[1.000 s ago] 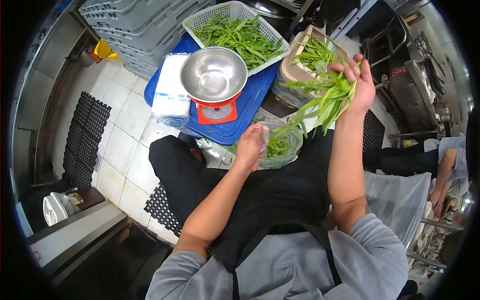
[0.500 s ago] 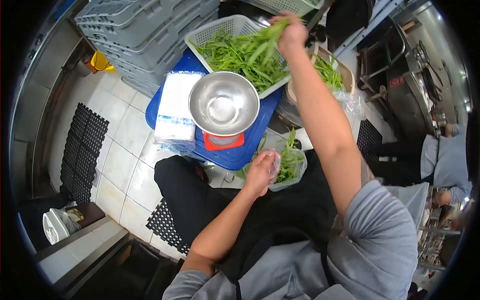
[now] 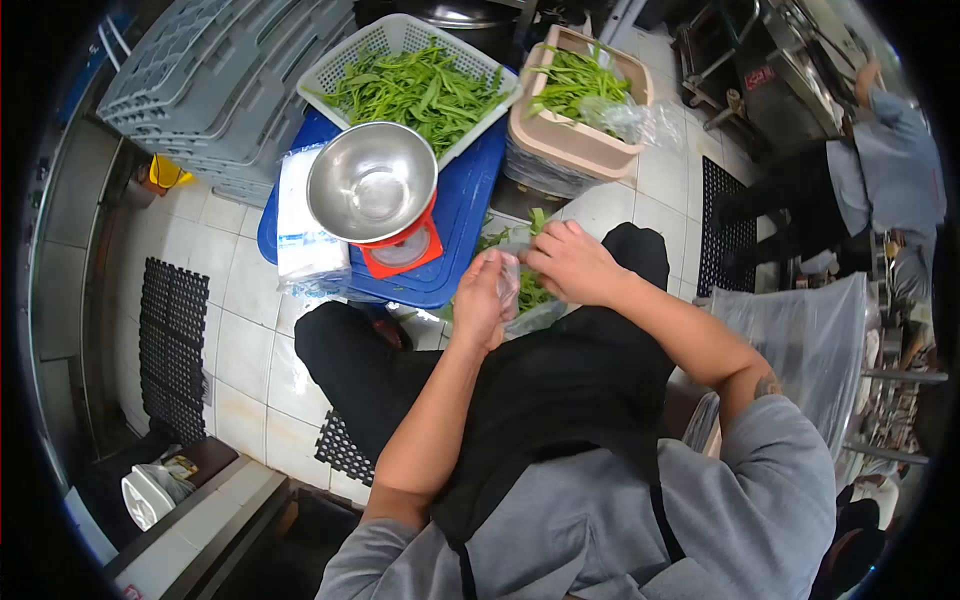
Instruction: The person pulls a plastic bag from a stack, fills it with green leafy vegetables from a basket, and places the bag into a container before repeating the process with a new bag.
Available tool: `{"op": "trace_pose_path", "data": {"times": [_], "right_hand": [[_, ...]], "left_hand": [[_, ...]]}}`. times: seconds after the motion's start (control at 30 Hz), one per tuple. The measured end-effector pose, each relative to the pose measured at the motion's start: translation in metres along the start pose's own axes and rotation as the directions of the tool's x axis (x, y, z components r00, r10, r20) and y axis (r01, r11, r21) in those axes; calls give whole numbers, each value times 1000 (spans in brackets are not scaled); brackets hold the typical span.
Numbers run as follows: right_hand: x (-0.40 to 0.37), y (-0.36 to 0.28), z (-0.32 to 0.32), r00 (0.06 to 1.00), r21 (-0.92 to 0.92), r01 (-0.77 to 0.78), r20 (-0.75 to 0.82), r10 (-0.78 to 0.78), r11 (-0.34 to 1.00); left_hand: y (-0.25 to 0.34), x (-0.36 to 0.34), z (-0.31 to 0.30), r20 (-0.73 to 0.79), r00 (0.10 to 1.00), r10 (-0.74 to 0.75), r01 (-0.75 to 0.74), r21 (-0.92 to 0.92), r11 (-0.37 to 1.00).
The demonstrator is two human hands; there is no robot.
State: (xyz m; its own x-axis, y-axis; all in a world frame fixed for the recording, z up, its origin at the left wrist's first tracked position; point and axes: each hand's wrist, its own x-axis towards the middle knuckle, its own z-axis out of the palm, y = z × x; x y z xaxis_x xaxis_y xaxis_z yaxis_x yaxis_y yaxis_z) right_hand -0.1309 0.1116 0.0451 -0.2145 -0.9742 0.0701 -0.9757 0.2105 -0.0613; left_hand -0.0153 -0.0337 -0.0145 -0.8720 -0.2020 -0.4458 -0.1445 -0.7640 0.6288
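Observation:
Between my knees hangs a clear plastic bag [image 3: 537, 316] with leafy greens inside. My left hand [image 3: 482, 300] is closed on the bag's gathered edge. Beside it my right hand [image 3: 575, 262] is at the bag's mouth, fingers curled, with some green leaves at the fingertips; what it grips is mostly hidden. Ahead of me a steel bowl [image 3: 372, 184] rests on a red scale [image 3: 405, 252], and it looks empty. A white perforated basket [image 3: 318, 82] behind the bowl holds a heap of greens. A packet of white plastic bags [image 3: 305, 225] lies left of the scale.
The scale and basket stand on a blue lid [image 3: 462, 215]. Right of it is a beige bin [image 3: 575, 152] with greens and loose plastic. Grey crates [image 3: 205, 90] are stacked at upper left. A co-worker [image 3: 885, 170] stands at the far right. Black mats lie on the tiles.
My right hand has come down from above the white basket to the bag beside my left hand. The bunch of greens it held up is no longer raised. The view has shifted.

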Motion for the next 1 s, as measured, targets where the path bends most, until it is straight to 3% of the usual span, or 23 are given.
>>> {"op": "trace_pose_path", "data": {"times": [0.07,0.13,0.23,0.27,0.3,0.37,0.43,0.47,0.57,0.6,0.7,0.77,0.83,0.9,0.97,1.0], "right_hand": [[-11,-1,5,989,-104,-41,139,55,994],[-21,-11,7,967,-18,-97,236,99,995],[-12,-36,-15,846,65,-244,502,179,968],[-6,-46,-22,773,79,-308,601,201,948],[-2,-54,-16,800,166,-360,561,213,918],[4,-62,17,845,347,-438,473,249,829],[10,-58,109,875,419,-469,340,344,777],[11,-58,136,878,458,-477,277,389,750],[12,-57,55,834,491,-514,479,275,704],[6,-53,54,907,479,-345,390,156,807],[-10,-51,5,900,467,-366,397,178,805],[-13,-54,6,837,373,-390,525,155,842],[-9,-53,7,709,261,-390,697,107,883],[-27,-63,-24,876,544,-386,469,111,745],[-50,-74,-77,926,629,-252,378,-6,735],[-66,-80,-88,976,555,-93,216,-35,827]], "left_hand": [[2,-9,8,-66,997,28,-28,-8,1000],[3,-21,13,-99,994,48,-46,17,999],[-9,-31,28,-185,967,173,-107,321,941],[-17,-30,29,-117,930,349,-256,478,840],[-27,-27,26,-16,865,501,-389,610,691],[-26,-34,31,82,811,579,-459,702,545],[-2,-58,45,18,873,487,-364,689,627],[5,-67,45,83,889,450,-359,736,574],[17,-78,34,88,883,460,-331,813,480],[22,-78,24,78,874,479,-335,812,478],[38,-89,24,-15,907,422,-265,757,597],[32,-88,26,-1,890,456,-294,763,576],[30,-83,30,22,862,507,-341,765,546],[27,-81,31,14,821,571,-379,762,526],[27,-89,28,-76,844,531,-352,670,654],[31,-92,30,-109,852,512,-345,619,705]]}}
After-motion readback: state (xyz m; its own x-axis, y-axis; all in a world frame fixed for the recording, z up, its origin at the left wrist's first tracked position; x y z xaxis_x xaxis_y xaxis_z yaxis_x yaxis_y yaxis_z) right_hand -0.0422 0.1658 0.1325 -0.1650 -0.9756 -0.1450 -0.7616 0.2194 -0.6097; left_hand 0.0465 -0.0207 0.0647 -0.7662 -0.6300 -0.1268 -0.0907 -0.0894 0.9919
